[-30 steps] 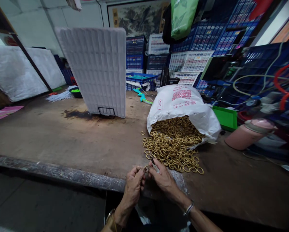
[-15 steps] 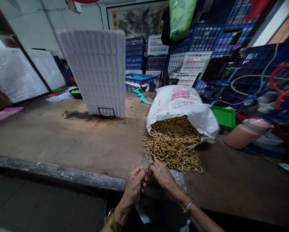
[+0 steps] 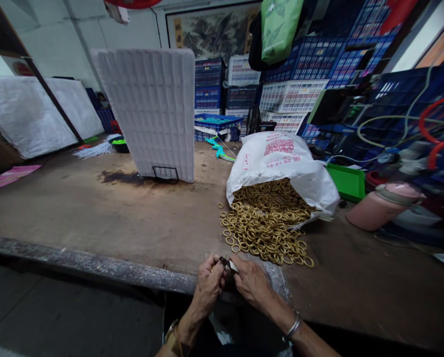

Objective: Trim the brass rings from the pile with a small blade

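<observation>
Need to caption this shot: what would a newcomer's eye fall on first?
Probably the white sack lying right of centre on the worktable, gold-coloured rings spilling from its open mouth. Left of centre, the tall, pale ribbed panel stands out too. Nearest the viewer, the left hand and right hand come together at the front edge, the right holding a small tool.

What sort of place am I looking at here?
Probably a small workshop or factory corner: many gold-colored rings heaped at an open white sack, a worn workbench, and stacked plastic crates behind.
</observation>
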`<action>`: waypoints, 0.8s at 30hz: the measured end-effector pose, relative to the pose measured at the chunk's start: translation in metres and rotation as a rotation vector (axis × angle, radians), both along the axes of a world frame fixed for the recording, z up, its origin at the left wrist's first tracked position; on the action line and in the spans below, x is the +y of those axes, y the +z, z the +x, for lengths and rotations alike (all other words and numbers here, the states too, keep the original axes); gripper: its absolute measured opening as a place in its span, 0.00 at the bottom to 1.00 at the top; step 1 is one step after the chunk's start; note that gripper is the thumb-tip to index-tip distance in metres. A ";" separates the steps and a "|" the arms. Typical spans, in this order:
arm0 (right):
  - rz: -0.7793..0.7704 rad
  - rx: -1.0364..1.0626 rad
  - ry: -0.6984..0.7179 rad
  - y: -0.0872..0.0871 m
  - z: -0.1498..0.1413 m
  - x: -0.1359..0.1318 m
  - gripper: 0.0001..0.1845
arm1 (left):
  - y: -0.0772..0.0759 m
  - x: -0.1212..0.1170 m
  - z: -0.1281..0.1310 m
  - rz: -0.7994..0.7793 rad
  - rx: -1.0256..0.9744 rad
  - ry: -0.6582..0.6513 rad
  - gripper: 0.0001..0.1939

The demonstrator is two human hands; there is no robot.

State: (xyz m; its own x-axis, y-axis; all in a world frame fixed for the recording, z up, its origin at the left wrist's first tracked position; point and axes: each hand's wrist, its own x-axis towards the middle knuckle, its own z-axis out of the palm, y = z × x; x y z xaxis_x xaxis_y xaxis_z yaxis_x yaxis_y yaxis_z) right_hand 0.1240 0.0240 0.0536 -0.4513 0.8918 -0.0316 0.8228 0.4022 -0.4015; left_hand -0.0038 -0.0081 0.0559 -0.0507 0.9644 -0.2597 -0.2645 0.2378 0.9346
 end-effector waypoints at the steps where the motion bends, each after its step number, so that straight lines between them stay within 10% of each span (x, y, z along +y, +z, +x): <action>1: 0.004 0.001 0.007 -0.001 0.000 0.000 0.15 | 0.000 0.000 0.000 0.001 0.001 0.000 0.19; 13: 0.008 -0.126 -0.053 -0.005 0.006 0.006 0.12 | 0.004 -0.009 -0.001 -0.028 -0.036 -0.091 0.18; 24: 0.133 -0.161 -0.170 -0.004 -0.014 0.047 0.10 | -0.004 -0.008 -0.009 -0.078 -0.478 -0.037 0.16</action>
State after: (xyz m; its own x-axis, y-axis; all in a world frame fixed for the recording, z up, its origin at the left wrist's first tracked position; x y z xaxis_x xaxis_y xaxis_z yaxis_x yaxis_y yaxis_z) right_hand 0.1097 0.0706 0.0493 -0.2934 0.9555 0.0318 0.9321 0.2932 -0.2125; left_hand -0.0130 -0.0156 0.0519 0.1254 0.9400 -0.3173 -0.6497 0.3195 0.6898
